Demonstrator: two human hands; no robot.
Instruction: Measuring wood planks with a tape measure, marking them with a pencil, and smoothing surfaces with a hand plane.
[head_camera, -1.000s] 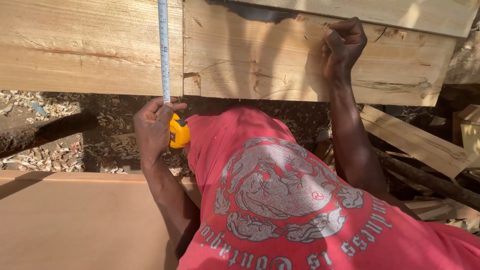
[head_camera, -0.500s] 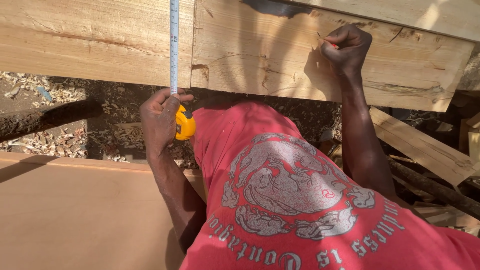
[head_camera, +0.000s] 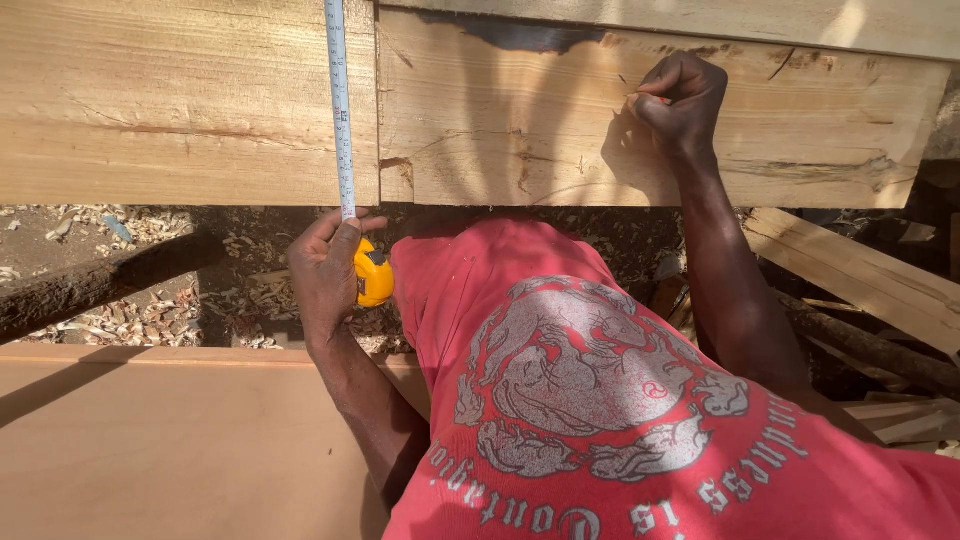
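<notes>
Tape measure (head_camera: 372, 272) gripped in left hand (head_camera: 325, 268), blade unchanged up plank (head_camera: 190, 110) — right hand (head_camera: 678, 95), fingers pinched on something small, has shifted slightly; marking underway

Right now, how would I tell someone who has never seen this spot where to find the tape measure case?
Start at the wide pale plank lying across the top of the view. A thin white tape runs down over it to its lower edge. Just below, the left hand grips the case, small, rounded and bright yellow, the only yellow thing among bare wood, shavings and a red shirt.
</notes>
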